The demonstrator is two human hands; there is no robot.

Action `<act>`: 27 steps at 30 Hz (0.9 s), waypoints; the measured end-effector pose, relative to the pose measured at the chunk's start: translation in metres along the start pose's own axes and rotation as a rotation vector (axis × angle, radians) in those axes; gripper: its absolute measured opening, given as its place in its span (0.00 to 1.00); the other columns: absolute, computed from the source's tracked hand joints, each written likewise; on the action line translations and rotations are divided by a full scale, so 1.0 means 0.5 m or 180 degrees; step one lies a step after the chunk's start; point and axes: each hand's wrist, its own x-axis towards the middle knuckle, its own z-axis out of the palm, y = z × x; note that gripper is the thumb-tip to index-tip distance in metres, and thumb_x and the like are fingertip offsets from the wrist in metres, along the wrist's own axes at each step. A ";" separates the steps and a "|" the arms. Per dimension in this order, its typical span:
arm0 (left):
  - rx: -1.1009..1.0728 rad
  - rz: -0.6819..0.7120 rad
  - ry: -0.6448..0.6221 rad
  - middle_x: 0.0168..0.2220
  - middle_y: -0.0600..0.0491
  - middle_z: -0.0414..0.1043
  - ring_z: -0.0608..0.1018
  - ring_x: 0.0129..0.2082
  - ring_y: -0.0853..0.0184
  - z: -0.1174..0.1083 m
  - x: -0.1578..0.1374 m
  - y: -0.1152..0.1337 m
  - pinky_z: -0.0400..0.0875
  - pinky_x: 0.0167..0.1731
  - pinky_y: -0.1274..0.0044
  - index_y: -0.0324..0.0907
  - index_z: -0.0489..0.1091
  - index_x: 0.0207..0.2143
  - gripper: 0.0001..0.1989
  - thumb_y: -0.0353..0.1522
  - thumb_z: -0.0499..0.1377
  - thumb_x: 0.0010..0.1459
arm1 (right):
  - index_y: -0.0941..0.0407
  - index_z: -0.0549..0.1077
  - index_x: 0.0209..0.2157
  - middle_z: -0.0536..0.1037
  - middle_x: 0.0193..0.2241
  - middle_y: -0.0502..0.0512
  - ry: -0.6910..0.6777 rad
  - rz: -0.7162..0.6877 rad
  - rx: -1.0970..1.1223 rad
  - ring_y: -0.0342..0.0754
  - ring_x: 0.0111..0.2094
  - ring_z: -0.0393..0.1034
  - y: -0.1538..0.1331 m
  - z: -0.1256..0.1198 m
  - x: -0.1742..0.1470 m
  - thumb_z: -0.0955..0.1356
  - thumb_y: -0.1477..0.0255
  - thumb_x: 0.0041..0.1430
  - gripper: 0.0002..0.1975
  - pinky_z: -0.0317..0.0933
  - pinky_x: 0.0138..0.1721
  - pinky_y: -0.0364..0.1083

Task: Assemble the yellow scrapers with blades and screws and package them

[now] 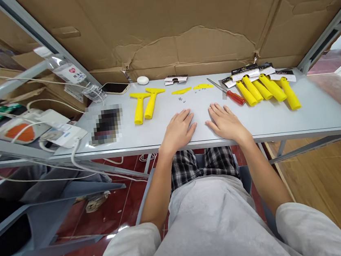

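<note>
My left hand [179,129] lies flat on the grey tabletop [122,138] with its fingers stretched out and nothing in it. Palm down beside it rests my right hand [225,121], also empty. Beyond them are two flat yellow plates [181,91] and several tiny screws [180,99]. A screwdriver with a red handle [235,97] lies just past my right fingertips. Two yellow T-shaped scraper handles [148,102] sit to the left. On the right, several yellow handles [259,89] lie in a row with black-and-white packaging cards [246,71] at their far ends.
Along the back are a phone [116,88], a white rounded case [143,80] and a small black-and-white card packet [176,79]. A water bottle [70,73], white cables [41,179] and a power strip [19,128] crowd the left. Cardboard [182,15] walls off the back.
</note>
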 end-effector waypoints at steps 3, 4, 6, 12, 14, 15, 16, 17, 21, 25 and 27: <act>-0.0279 -0.0015 0.0310 0.76 0.37 0.80 0.81 0.77 0.49 -0.018 0.002 -0.006 0.72 0.82 0.57 0.34 0.81 0.72 0.27 0.37 0.54 0.83 | 0.69 0.59 0.88 0.48 0.88 0.68 -0.0038 0.0025 -0.0014 0.65 0.92 0.43 -0.005 -0.005 -0.002 0.55 0.54 0.88 0.44 0.42 0.93 0.71; -0.0316 -0.0044 0.0463 0.74 0.38 0.83 0.83 0.74 0.51 -0.028 0.004 -0.013 0.74 0.81 0.59 0.34 0.82 0.71 0.26 0.36 0.54 0.83 | 0.69 0.59 0.88 0.48 0.89 0.68 -0.0063 0.0039 -0.0024 0.65 0.93 0.42 -0.007 -0.007 -0.003 0.55 0.54 0.88 0.43 0.42 0.94 0.71; -0.0171 -0.0160 0.0721 0.73 0.38 0.82 0.82 0.74 0.50 -0.048 0.010 -0.035 0.74 0.80 0.57 0.36 0.82 0.71 0.25 0.36 0.56 0.82 | 0.69 0.58 0.88 0.48 0.89 0.67 -0.0090 0.0063 -0.0035 0.64 0.93 0.42 -0.011 -0.010 -0.003 0.55 0.54 0.88 0.43 0.41 0.94 0.71; 0.0535 -0.0878 0.0611 0.81 0.34 0.72 0.71 0.83 0.35 -0.086 0.033 -0.129 0.67 0.83 0.40 0.40 0.81 0.72 0.25 0.35 0.59 0.80 | 0.69 0.59 0.88 0.48 0.89 0.67 -0.0090 0.0089 0.0038 0.64 0.93 0.42 -0.011 -0.011 -0.004 0.56 0.54 0.87 0.43 0.41 0.94 0.71; 0.0579 -0.1035 0.0460 0.79 0.31 0.75 0.76 0.79 0.32 -0.090 0.035 -0.147 0.72 0.78 0.37 0.37 0.81 0.72 0.25 0.34 0.57 0.80 | 0.69 0.60 0.88 0.48 0.89 0.67 -0.0046 0.0051 0.0065 0.65 0.93 0.42 -0.008 -0.008 -0.003 0.55 0.54 0.87 0.44 0.41 0.94 0.71; 0.0593 -0.1075 0.0391 0.77 0.30 0.77 0.79 0.77 0.31 -0.090 0.034 -0.152 0.75 0.76 0.37 0.36 0.82 0.71 0.26 0.34 0.56 0.80 | 0.69 0.60 0.88 0.49 0.88 0.67 -0.0017 0.0026 0.0081 0.65 0.92 0.43 -0.007 -0.006 -0.003 0.55 0.53 0.87 0.44 0.41 0.94 0.71; 0.0605 -0.1090 0.0355 0.75 0.30 0.78 0.81 0.75 0.31 -0.091 0.032 -0.156 0.76 0.75 0.38 0.36 0.83 0.70 0.26 0.34 0.56 0.80 | 0.69 0.60 0.88 0.49 0.88 0.68 0.0010 0.0007 0.0098 0.66 0.92 0.43 -0.006 -0.004 -0.002 0.55 0.53 0.87 0.44 0.41 0.94 0.71; 0.0616 -0.1080 0.0358 0.74 0.32 0.80 0.81 0.74 0.33 -0.092 0.028 -0.158 0.77 0.75 0.39 0.37 0.83 0.69 0.25 0.33 0.56 0.80 | 0.69 0.60 0.88 0.49 0.88 0.68 0.0028 -0.0001 0.0112 0.66 0.92 0.43 -0.005 -0.002 -0.002 0.56 0.53 0.87 0.44 0.41 0.94 0.72; 0.0530 -0.0867 0.0507 0.71 0.37 0.84 0.83 0.73 0.40 -0.094 0.009 -0.165 0.75 0.79 0.46 0.40 0.85 0.67 0.23 0.32 0.58 0.78 | 0.69 0.59 0.88 0.48 0.88 0.67 0.0005 0.0022 0.0138 0.65 0.92 0.43 -0.008 -0.004 -0.002 0.55 0.54 0.87 0.44 0.41 0.94 0.71; 0.0421 -0.0833 0.0799 0.75 0.37 0.81 0.79 0.77 0.42 -0.090 -0.004 -0.168 0.69 0.83 0.48 0.41 0.85 0.66 0.22 0.31 0.58 0.77 | 0.69 0.57 0.89 0.47 0.89 0.64 -0.0090 0.0071 0.0077 0.63 0.93 0.41 -0.016 -0.012 -0.004 0.55 0.55 0.87 0.44 0.39 0.95 0.69; 0.0361 -0.0858 0.0824 0.77 0.38 0.79 0.78 0.78 0.42 -0.084 -0.005 -0.168 0.70 0.83 0.46 0.43 0.85 0.65 0.21 0.32 0.59 0.77 | 0.69 0.57 0.89 0.47 0.89 0.64 -0.0115 0.0082 0.0060 0.62 0.93 0.40 -0.018 -0.015 -0.004 0.55 0.54 0.87 0.44 0.39 0.95 0.68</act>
